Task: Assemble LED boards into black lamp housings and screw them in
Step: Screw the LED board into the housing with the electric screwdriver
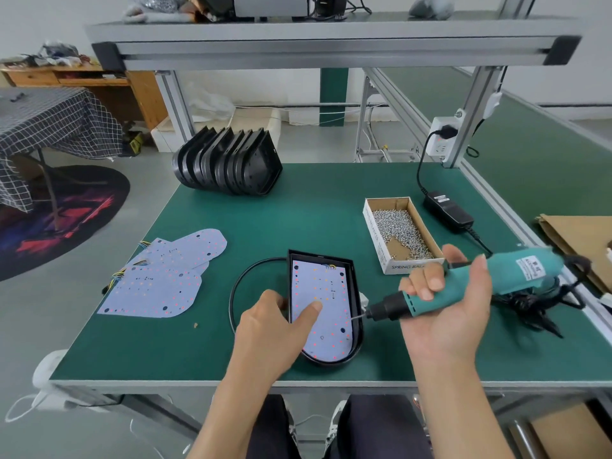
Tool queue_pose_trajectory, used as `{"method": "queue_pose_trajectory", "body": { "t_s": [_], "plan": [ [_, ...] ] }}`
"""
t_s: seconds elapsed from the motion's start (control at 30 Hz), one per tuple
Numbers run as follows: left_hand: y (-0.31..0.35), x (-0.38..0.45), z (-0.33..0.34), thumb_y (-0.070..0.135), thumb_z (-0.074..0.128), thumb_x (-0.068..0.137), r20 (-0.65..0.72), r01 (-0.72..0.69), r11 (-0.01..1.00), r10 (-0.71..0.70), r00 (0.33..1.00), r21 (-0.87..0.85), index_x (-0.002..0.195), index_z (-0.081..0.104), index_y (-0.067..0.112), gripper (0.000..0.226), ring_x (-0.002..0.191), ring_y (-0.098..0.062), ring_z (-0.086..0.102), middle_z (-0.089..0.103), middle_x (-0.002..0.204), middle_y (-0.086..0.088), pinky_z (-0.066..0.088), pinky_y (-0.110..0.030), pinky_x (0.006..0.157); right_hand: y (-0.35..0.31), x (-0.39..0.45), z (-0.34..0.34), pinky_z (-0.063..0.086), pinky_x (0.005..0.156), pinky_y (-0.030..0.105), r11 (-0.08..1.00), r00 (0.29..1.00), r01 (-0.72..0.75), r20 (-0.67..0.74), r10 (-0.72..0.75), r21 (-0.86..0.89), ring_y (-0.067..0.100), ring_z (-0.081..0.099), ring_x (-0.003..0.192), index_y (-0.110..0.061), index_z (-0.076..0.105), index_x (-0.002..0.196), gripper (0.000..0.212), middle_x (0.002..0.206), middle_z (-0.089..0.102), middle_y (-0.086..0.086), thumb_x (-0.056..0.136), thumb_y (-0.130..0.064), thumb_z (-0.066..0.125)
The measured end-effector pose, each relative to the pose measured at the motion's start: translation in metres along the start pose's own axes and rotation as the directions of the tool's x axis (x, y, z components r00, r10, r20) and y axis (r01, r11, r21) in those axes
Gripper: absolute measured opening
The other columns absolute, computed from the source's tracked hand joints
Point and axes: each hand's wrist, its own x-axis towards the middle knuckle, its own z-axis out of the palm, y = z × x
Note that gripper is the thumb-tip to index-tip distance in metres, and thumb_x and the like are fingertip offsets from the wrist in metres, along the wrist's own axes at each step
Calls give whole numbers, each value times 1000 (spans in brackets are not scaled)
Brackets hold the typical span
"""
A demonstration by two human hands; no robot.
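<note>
- We sit at a green-topped workbench [298, 220] with a grey metal frame.
- Toward its far left corner lies a row of nested black plastic lamp housings [228, 162], tipped on their sides.
- Near the left edge we have a fanned pile of pale, rounded LED boards [159, 279] with coloured wire tails.
- Near the front edge, about the middle, one black D-shaped lamp housing [359, 339] lies open side up with a pale LED board [326, 293] seated inside it.
- Toward the right edge stands an open cardboard box of silver screws [399, 231]; beyond it lies a black power adapter [447, 209].
- Our right hand [447, 303] wraps its curled fingers round a teal electric screwdriver [463, 286], held tilted, its bit at the housing's right wall.
- Our left hand [271, 332] rests at the housing's left wall, thumb pressed flat on the seated board; the other fingers are hidden from us.
</note>
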Motion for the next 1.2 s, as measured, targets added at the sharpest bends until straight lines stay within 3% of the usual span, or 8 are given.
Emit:
{"method": "queue_pose_trajectory", "body": {
  "t_s": [0.07, 0.2, 0.33, 0.43, 0.6, 0.73, 0.97, 1.2],
  "plan": [
    [3, 2, -7, 68, 66, 84, -121, -51, 999, 53, 991, 11, 114, 60, 20, 57, 98, -18, 60, 63, 98, 6, 49, -38, 88, 0, 3, -14, 35, 55, 24, 999, 998, -38, -49, 39, 35, 8, 34, 51, -24, 65, 93, 28, 59, 41, -9, 102, -48, 53],
    [32, 14, -12, 32, 70, 94, -274, -343, 936, 312, 910, -73, 86, 62, 26, 13, 73, -8, 56, 60, 74, 9, 47, -28, 72, 2, 6, -31, 39, 53, 23, 998, 997, -47, -67, 49, 37, 8, 33, 50, -23, 67, 92, 26, 60, 40, -8, 95, -49, 64],
    [85, 41, 14, 21, 70, 93, -48, -555, 831, 553, 832, -34, 81, 69, 22, 11, 77, -8, 59, 68, 75, 10, 48, -27, 76, 1, 10, -37, 39, 53, 22, 995, 996, -45, -77, 51, 88, 7, 33, 49, -23, 68, 91, 28, 60, 38, -9, 89, -51, 69],
    [125, 69, 43, 20, 69, 94, 112, -665, 739, 656, 746, 106, 94, 79, 17, 11, 105, -20, 55, 75, 89, 3, 46, -35, 92, 1, 9, -46, 38, 51, 20, 983, 989, -65, -123, 87, 171, 5, 33, 48, -23, 67, 92, 27, 60, 35, -10, 89, -50, 68],
    [171, 101, 78, 26, 64, 93, 323, -699, 595, 622, 713, 396, 99, 78, 25, 15, 116, -24, 51, 74, 104, 3, 39, -41, 97, -1, 8, -55, 37, 49, 18, 949, 980, -100, -137, 147, 300, 3, 35, 46, -22, 70, 91, 33, 58, 36, -12, 75, -48, 84],
    [180, 115, 101, 26, 61, 93, 382, -643, 495, 531, 756, 584, 73, 54, 20, 22, 109, -28, 49, 61, 90, -3, 37, -44, 97, 2, 8, -55, 37, 47, 19, 936, 976, -123, -132, 176, 331, 4, 35, 45, -19, 72, 90, 45, 58, 36, -10, 61, -44, 95],
    [180, 124, 123, 32, 62, 94, 371, -622, 488, 518, 771, 612, 69, 38, 21, 37, 90, -26, 42, 46, 74, -2, 33, -49, 103, 4, 8, -57, 39, 46, 21, 943, 975, -123, -138, 173, 308, 5, 35, 44, -19, 71, 91, 48, 58, 35, -8, 60, -44, 97],
    [176, 127, 124, 33, 54, 99, 405, -624, 524, 480, 779, 580, 71, 41, 19, 34, 97, -27, 38, 52, 85, -6, 30, -52, 105, 5, 8, -57, 39, 46, 21, 950, 972, -122, -158, 173, 287, 6, 35, 44, -18, 71, 91, 43, 58, 36, -8, 64, -45, 93]
  ]
}}
